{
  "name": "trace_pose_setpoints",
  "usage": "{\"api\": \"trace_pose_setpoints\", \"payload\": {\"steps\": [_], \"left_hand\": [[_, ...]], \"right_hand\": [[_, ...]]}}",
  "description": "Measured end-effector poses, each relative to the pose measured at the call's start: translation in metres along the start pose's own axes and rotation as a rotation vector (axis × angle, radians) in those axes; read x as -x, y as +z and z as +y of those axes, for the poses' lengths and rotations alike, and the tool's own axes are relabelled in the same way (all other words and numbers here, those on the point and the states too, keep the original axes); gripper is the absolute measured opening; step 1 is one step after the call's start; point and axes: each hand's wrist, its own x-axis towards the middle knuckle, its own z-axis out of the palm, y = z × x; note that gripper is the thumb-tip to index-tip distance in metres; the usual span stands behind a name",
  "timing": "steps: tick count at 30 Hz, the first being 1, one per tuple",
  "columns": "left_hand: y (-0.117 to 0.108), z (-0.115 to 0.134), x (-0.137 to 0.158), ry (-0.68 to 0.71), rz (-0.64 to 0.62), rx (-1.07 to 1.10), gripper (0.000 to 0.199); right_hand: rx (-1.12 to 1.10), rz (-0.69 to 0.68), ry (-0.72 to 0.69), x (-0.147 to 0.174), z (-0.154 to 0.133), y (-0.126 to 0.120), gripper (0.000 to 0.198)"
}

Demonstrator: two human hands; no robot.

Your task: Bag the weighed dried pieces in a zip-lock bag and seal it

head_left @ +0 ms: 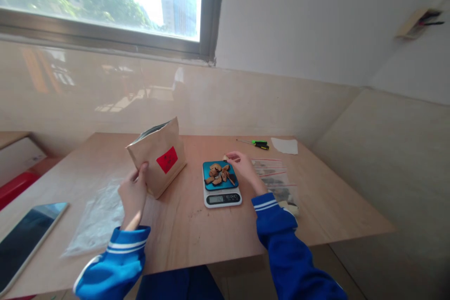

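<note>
My left hand grips the lower left side of a brown paper bag with a red label, its top open and its body tilted on the table. To its right stands a white digital kitchen scale with a blue platform. Several brown dried slices, dark at the edges, lie heaped on the platform. My right hand is closed at the platform's far right corner, pinching a small pale dried slice between thumb and fingers. The digits on the display are too small to read.
Clear zip bags with dried pieces lie right of the scale. Behind are screwdrivers and white paper. Clear plastic bags and a tablet lie at left. Crumbs dot the wooden table, which meets the tiled wall.
</note>
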Motion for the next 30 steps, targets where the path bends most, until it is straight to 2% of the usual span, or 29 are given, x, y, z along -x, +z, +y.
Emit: {"api": "trace_pose_setpoints", "payload": {"steps": [4,8,12,17,19,22,26,28,30], "left_hand": [[0.001,0.005,0.001,-0.009,-0.016,0.006,0.051],[0.0,0.003,0.004,0.022,-0.059,-0.007,0.049],[-0.005,0.005,0.008,0.062,-0.106,0.011,0.052],[-0.023,0.004,0.02,-0.045,-0.101,0.044,0.068],[-0.032,-0.007,0.024,-0.005,-0.063,0.003,0.065],[-0.043,-0.039,0.025,0.128,-0.012,-0.115,0.052],[-0.048,-0.087,0.023,0.159,-0.193,-0.263,0.039],[-0.048,-0.101,0.025,0.187,-0.254,-0.297,0.037],[-0.049,-0.105,0.027,0.213,-0.265,-0.31,0.04]], "right_hand": [[0.042,-0.098,0.009,-0.019,0.019,0.011,0.014],[0.09,-0.159,0.008,-0.018,0.026,0.013,0.011],[0.114,-0.134,-0.035,-0.009,0.025,0.008,0.016],[0.124,-0.033,-0.08,0.009,0.007,-0.008,0.025],[0.114,0.012,-0.103,0.028,-0.006,-0.017,0.027],[0.038,0.08,-0.131,0.075,-0.027,-0.029,0.029],[-0.098,0.128,0.007,0.147,-0.04,-0.032,0.032],[-0.152,0.153,0.098,0.174,-0.038,-0.029,0.035],[-0.183,0.139,0.171,0.192,-0.035,-0.025,0.039]]}}
